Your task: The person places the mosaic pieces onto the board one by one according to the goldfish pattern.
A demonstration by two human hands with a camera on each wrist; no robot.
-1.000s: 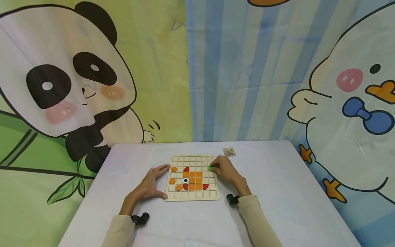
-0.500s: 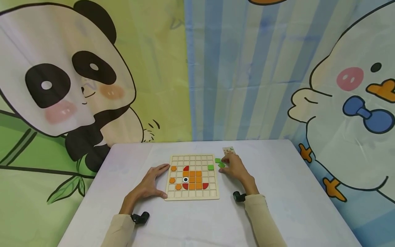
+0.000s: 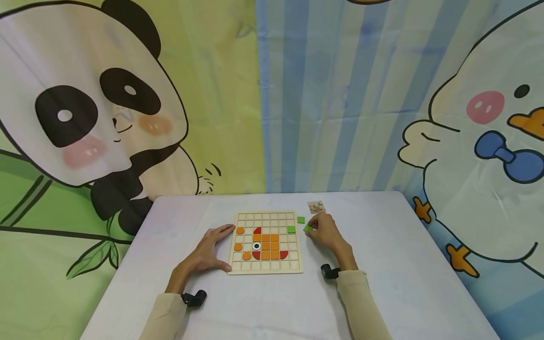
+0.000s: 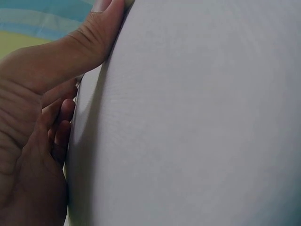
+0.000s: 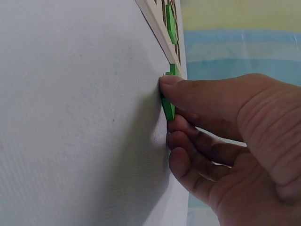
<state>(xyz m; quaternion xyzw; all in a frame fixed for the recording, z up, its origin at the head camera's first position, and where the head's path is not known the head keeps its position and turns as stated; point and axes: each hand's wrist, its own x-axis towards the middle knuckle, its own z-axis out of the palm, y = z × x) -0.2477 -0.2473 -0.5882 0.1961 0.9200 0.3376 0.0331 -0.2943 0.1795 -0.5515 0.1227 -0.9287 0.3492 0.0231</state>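
A wooden grid board (image 3: 265,269) lies on the white table. Orange square tiles (image 3: 265,246), orange discs, red quarter-round tiles and a tile with an eye sit in its cells. One green square tile (image 3: 291,229) lies in a cell near the board's right edge. My left hand (image 3: 207,249) rests along the left edge, thumb and fingers spread against it. Right of the board, my right hand (image 3: 326,231) pinches a green tile (image 5: 168,107) between thumb and fingers, at the tabletop. Another green tile (image 3: 301,220) lies on the table just beyond it.
A small picture card (image 3: 316,207) lies behind my right hand, near the far side of the table (image 3: 382,245). Curtains printed with a panda and a white bird hang behind the table.
My right hand has left a green tile in the board's cell, moved right off the board, and picked at a green tile on the table. The left hand has stayed put.
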